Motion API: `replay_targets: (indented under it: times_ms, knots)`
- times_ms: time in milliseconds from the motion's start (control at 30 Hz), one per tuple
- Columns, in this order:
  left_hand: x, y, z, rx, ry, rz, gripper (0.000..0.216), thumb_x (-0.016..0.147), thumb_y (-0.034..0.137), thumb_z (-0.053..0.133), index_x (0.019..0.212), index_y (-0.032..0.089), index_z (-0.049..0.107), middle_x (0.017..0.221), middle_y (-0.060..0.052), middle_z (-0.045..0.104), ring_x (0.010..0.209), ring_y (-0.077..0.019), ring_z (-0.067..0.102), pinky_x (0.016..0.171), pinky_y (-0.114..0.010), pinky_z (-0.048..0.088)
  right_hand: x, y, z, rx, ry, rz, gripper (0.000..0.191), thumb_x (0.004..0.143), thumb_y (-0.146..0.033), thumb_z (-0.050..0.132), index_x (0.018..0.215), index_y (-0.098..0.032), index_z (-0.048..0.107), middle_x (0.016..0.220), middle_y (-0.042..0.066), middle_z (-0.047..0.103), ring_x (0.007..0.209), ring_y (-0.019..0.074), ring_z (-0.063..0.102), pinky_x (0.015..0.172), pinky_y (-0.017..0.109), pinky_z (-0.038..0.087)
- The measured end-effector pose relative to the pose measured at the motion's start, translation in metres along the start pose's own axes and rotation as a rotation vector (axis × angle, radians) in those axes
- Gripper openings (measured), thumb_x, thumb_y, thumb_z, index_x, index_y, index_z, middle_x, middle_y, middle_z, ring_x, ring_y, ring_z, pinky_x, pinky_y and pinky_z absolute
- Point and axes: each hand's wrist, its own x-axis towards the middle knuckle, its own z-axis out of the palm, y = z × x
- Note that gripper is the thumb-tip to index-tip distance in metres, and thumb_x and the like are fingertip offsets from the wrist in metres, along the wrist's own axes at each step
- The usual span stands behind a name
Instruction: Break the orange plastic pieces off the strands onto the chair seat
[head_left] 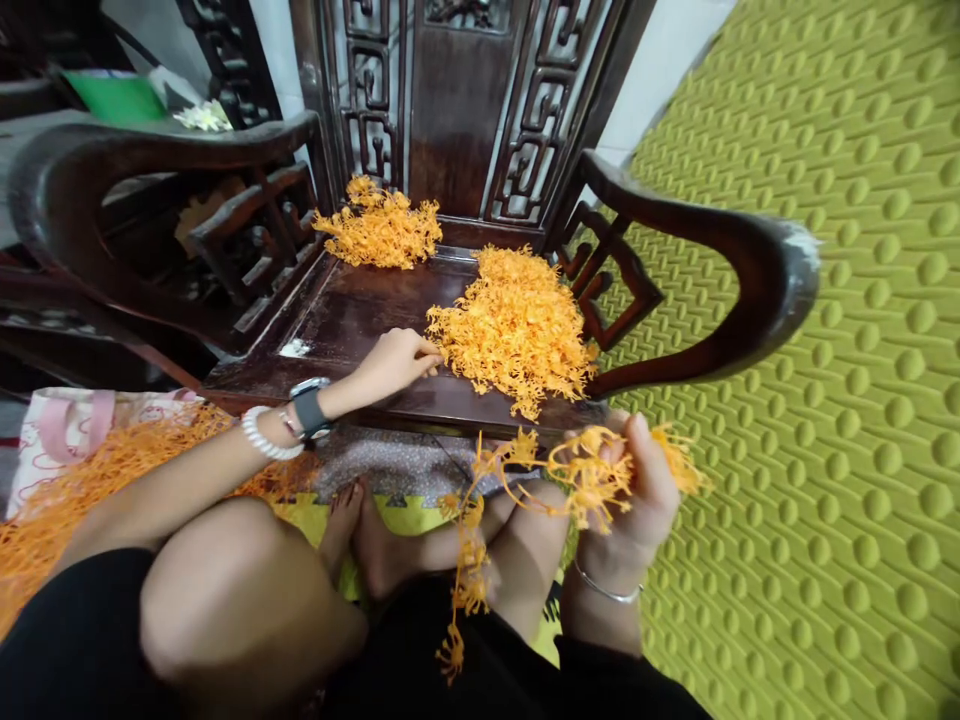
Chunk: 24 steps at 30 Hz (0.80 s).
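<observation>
My left hand (396, 360) reaches onto the dark wooden chair seat (352, 320), its fingers pinched at the left edge of a big pile of small orange plastic pieces (517, 325). Whether it grips a piece I cannot make out. My right hand (637, 490) is closed around a bunch of orange plastic strands (570, 470) with pieces attached. One strand hangs down over my crossed legs (461, 590). A smaller orange pile (382, 228) lies at the back left of the seat.
The carved chair has curved armrests (720, 240) on both sides. A heap of bare orange strands (67, 490) lies at the left beside a pink-printed bag (67, 420). Green bumpy floor mat (825, 400) covers the right. A second chair (150, 160) stands left.
</observation>
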Motion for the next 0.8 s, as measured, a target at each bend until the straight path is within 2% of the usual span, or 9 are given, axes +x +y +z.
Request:
replay_targets:
  times_ms: [200, 267, 367, 433, 500, 567, 600, 700, 800]
  knots:
    - [0.023, -0.009, 0.019, 0.205, 0.103, -0.071, 0.030, 0.073, 0.037, 0.069, 0.056, 0.013, 0.064, 0.054, -0.008, 0.058, 0.066, -0.0241, 0.058, 0.065, -0.033, 0.037, 0.005, -0.004, -0.001, -0.024, -0.168, -0.013, 0.043, 0.082, -0.056, 0.053, 0.056, -0.023, 0.054, 0.045, -0.005, 0.035, 0.041, 0.0094, 0.033, 0.044, 0.027, 0.031]
    - [0.023, 0.002, 0.017, 0.226, 0.133, -0.051, 0.035, 0.075, 0.043, 0.067, 0.056, 0.014, 0.061, 0.056, -0.009, 0.057, 0.072, -0.0260, 0.058, 0.068, -0.034, 0.036, 0.005, -0.004, -0.005, -0.036, -0.222, -0.011, 0.044, 0.080, -0.060, 0.054, 0.059, -0.022, 0.055, 0.045, -0.005, 0.036, 0.040, 0.0083, 0.031, 0.041, 0.025, 0.024]
    - [0.011, 0.035, 0.011, 0.204, 0.146, 0.055, 0.039, 0.088, 0.047, 0.049, 0.072, 0.014, 0.063, 0.075, -0.010, 0.063, 0.080, -0.0241, 0.058, 0.074, -0.034, 0.037, 0.004, -0.002, -0.010, -0.059, -0.245, -0.001, 0.040, 0.078, -0.057, 0.059, 0.063, -0.020, 0.056, 0.047, -0.006, 0.039, 0.039, 0.0065, 0.029, 0.040, 0.024, 0.019]
    - [-0.003, 0.059, 0.008, 0.066, 0.022, 0.206, 0.038, 0.093, 0.046, 0.040, 0.086, 0.016, 0.062, 0.089, -0.007, 0.065, 0.085, -0.0188, 0.057, 0.079, -0.030, 0.039, 0.004, -0.002, -0.009, -0.087, -0.222, -0.005, 0.036, 0.077, -0.053, 0.062, 0.064, -0.019, 0.055, 0.049, -0.006, 0.041, 0.041, 0.0058, 0.030, 0.041, 0.023, 0.020]
    - [-0.019, 0.077, 0.006, -0.232, -0.253, 0.361, 0.033, 0.094, 0.043, 0.040, 0.095, 0.016, 0.060, 0.094, -0.004, 0.064, 0.089, -0.0158, 0.056, 0.080, -0.026, 0.040, 0.003, -0.003, -0.006, -0.145, -0.206, -0.020, 0.033, 0.077, -0.049, 0.064, 0.066, -0.019, 0.056, 0.054, -0.006, 0.044, 0.045, 0.0062, 0.034, 0.044, 0.022, 0.025]
    - [-0.034, 0.084, 0.007, -0.411, -0.468, 0.395, 0.028, 0.089, 0.042, 0.051, 0.092, 0.016, 0.058, 0.088, -0.002, 0.061, 0.082, -0.0137, 0.055, 0.074, -0.023, 0.041, 0.003, -0.006, -0.003, -0.234, -0.224, -0.036, 0.027, 0.077, -0.045, 0.066, 0.070, -0.019, 0.058, 0.059, -0.005, 0.048, 0.051, 0.0072, 0.040, 0.048, 0.022, 0.030]
    - [-0.040, 0.084, 0.007, -0.450, -0.531, 0.364, 0.027, 0.086, 0.042, 0.056, 0.090, 0.016, 0.056, 0.084, 0.000, 0.060, 0.077, -0.0124, 0.054, 0.070, -0.022, 0.041, 0.003, -0.007, -0.002, -0.274, -0.248, -0.036, 0.024, 0.076, -0.042, 0.068, 0.071, -0.020, 0.059, 0.061, -0.004, 0.050, 0.054, 0.0077, 0.042, 0.050, 0.022, 0.033]
    - [-0.053, 0.075, 0.007, -0.537, -0.594, 0.258, 0.024, 0.086, 0.040, 0.057, 0.086, 0.016, 0.053, 0.082, 0.001, 0.057, 0.072, -0.0108, 0.051, 0.066, -0.021, 0.041, 0.003, -0.010, 0.000, -0.326, -0.314, -0.006, 0.018, 0.072, -0.035, 0.072, 0.072, -0.020, 0.063, 0.065, -0.003, 0.056, 0.058, 0.0086, 0.047, 0.055, 0.023, 0.037]
    - [-0.062, 0.066, 0.004, -0.671, -0.533, 0.220, 0.021, 0.090, 0.037, 0.051, 0.086, 0.017, 0.056, 0.083, -0.001, 0.058, 0.076, -0.0118, 0.052, 0.071, -0.022, 0.042, 0.001, -0.008, 0.004, -0.238, -0.340, 0.038, 0.020, 0.065, -0.034, 0.078, 0.075, -0.022, 0.066, 0.072, -0.002, 0.061, 0.064, 0.0103, 0.053, 0.059, 0.024, 0.042]
